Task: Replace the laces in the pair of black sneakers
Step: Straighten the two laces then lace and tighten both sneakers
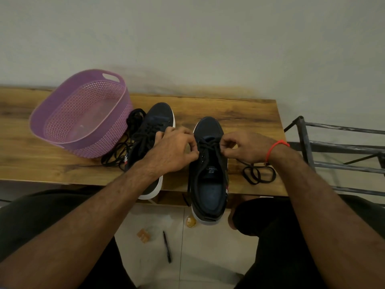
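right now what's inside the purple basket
Nothing shows inside the purple basket: its bare perforated floor and far wall are in view. The near wall hides the strip of floor right behind it. The loose black laces lie outside, beside it on the table.

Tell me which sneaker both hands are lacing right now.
The right sneaker, whose heel overhangs the table edge. The left hand and right hand both pinch its lace; the left sneaker, beside the purple basket, is untouched.
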The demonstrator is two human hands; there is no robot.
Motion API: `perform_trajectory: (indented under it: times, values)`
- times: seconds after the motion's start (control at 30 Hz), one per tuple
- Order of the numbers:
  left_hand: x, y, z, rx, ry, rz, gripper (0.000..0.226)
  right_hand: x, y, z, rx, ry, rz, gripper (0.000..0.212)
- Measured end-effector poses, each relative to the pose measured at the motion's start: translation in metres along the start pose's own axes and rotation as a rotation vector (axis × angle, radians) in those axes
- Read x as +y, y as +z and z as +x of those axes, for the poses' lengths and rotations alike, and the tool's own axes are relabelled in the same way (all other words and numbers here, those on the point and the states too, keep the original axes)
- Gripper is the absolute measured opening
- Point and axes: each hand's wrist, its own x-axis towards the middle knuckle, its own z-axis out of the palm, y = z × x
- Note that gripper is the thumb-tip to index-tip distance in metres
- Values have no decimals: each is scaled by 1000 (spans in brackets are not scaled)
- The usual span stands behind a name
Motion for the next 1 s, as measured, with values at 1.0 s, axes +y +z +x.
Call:
perform_trajectory:
  times: [1.0]
  values:
    - [8,-7,-1,-103,-73,-427,9,-14,-2,-3,32,35,125,12]
